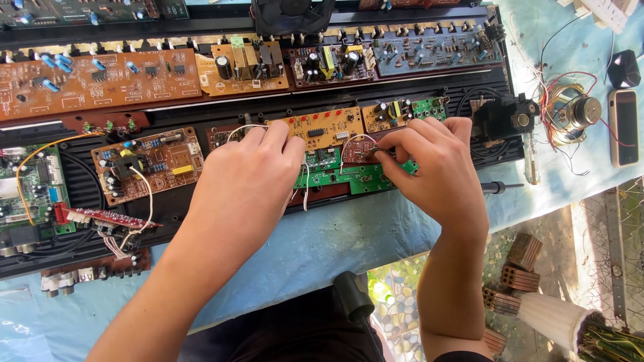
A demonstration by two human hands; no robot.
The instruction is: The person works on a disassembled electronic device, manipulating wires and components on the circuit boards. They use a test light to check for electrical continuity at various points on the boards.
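Your left hand (pixel 251 177) presses curled fingers onto the flat green printed circuit board (pixel 349 175); your right hand (pixel 436 167) pinches a thin white wire (pixel 350 142) (looped) above it.

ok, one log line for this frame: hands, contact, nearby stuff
left hand: fingertips on yellow board | right hand: pinching white wire over green board | nearby: speaker, phone

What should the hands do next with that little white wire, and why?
Probably press the loose end of the white wire down onto the small board. The right hand pinches at that spot, the wire arches up above it, and the left hand rests on the boards beside it.
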